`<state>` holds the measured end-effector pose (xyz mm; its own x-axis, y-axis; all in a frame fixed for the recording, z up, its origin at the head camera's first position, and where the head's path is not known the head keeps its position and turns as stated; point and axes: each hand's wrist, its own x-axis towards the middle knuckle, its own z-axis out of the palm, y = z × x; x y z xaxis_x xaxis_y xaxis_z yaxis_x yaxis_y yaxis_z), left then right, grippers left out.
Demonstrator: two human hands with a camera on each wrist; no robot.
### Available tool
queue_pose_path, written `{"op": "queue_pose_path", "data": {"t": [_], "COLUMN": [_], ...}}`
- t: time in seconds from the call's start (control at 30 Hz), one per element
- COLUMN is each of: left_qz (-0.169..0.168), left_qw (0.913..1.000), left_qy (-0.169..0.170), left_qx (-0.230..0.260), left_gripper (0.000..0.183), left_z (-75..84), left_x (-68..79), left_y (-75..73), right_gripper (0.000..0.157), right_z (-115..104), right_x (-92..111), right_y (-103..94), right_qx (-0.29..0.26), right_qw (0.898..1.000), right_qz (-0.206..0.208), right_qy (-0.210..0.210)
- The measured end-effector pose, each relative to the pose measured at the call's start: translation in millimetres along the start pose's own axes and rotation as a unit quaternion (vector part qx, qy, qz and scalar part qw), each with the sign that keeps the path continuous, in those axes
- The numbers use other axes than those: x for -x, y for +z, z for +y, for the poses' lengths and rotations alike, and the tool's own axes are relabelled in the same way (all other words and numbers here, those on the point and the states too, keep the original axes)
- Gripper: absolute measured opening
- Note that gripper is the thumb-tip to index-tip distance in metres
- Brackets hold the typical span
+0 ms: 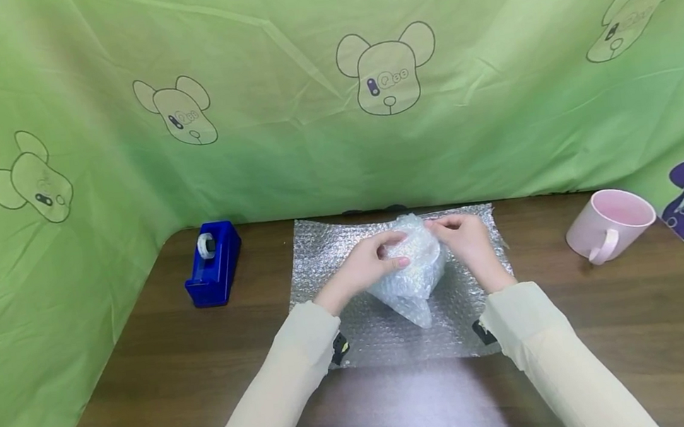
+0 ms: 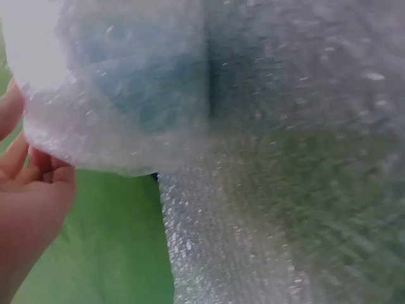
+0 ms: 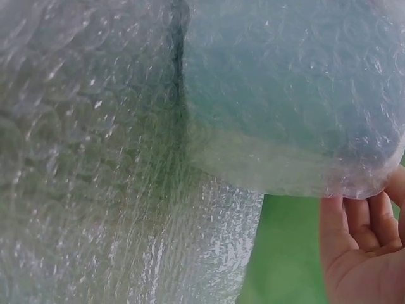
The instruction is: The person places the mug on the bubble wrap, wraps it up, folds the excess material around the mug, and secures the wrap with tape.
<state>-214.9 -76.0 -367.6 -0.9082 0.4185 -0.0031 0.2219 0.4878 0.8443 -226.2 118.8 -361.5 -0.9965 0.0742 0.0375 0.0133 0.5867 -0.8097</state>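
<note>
A bundle of bubble wrap (image 1: 415, 279) stands on a flat sheet of bubble wrap (image 1: 317, 252) on the table. Through the layers a bluish shape shows, but its kind is hidden. My left hand (image 1: 368, 261) holds the bundle's left side near the top, thumb nearer me. With thumb and fingertips my right hand (image 1: 468, 239) pinches the wrap at the upper right. In the left wrist view, the left hand (image 2: 31, 202) grips the wrap's edge. In the right wrist view, curled fingers of the right hand (image 3: 367, 240) meet the wrap's rim.
A blue tape dispenser (image 1: 215, 265) with a roll of tape sits at the back left of the brown wooden table (image 1: 163, 378). To the right stands a pink mug (image 1: 606, 227), its handle toward me. Green curtain (image 1: 284, 106) with printed bear heads borders the table's back and sides.
</note>
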Motion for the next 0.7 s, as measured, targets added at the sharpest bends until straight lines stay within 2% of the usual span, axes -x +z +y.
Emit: {"op": "queue_pose_path", "data": {"t": [0.13,0.23,0.5,0.6,0.7], "left_qz": [0.025,0.029,0.004,-0.002,-0.011], "left_qw": [0.9991,0.9987,0.9943,0.9939,0.9923], "left_qy": [-0.014,-0.011,0.001,0.010,0.005], "left_qx": [0.030,0.040,0.107,0.110,0.123], "left_gripper": [0.049,0.048,0.053,0.057,0.061], "left_z": [-1.2,-2.7,-7.5,-7.6,-7.0], "left_x": [3.2,4.6,8.5,10.3,12.6], "left_y": [3.6,4.6,3.2,2.3,1.7], "right_gripper": [0.037,0.038,0.041,0.041,0.041], "right_z": [1,2,2,2,2], "right_x": [0,2,6,8,10], "right_y": [-1.1,-1.3,2.5,3.8,3.6], "right_qx": [0.005,0.003,-0.014,-0.026,-0.041], "right_qw": [1.000,1.000,1.000,1.000,0.999], "right_qz": [0.002,0.003,0.006,0.009,0.010], "right_qy": [0.006,0.007,0.001,0.008,0.012]}}
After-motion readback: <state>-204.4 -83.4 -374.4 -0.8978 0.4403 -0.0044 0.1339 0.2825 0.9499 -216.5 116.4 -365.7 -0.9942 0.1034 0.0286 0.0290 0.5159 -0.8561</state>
